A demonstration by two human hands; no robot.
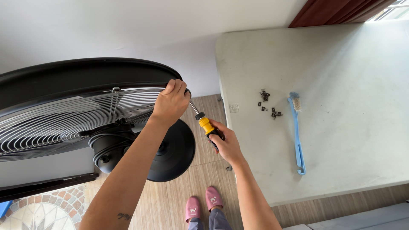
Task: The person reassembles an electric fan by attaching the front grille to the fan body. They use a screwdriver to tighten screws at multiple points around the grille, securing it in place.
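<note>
**Head view: screwdriver at the rim of the fan guard**

Head view looks down on a large black floor fan with a round silver wire guard (64, 123), filling the nine o'clock side above wooden flooring. Left hand (171, 102) wrapped over the black outer rim (85, 70) near its two o'clock edge, fingers curled shut on rim and wire together. Right hand (226, 142) closed around the yellow-and-black-handled screwdriver (206, 124), fingers together on the grip, metal shaft slanting up toward eleven o'clock and vanishing behind the left hand; tip and fastener hidden there.

Probably best done by keeping the shaft in line with the fastener, pressing inward while turning, and holding the rim firm so the guard cannot swing. Worth watching for loose parts dropping to the floor.

At three o'clock, well apart from both hands, sits a pale grey table (341, 64) carrying a small cluster of dark metal clips (268, 105) and, just beside them, a light blue long-handled brush (297, 132).
</note>
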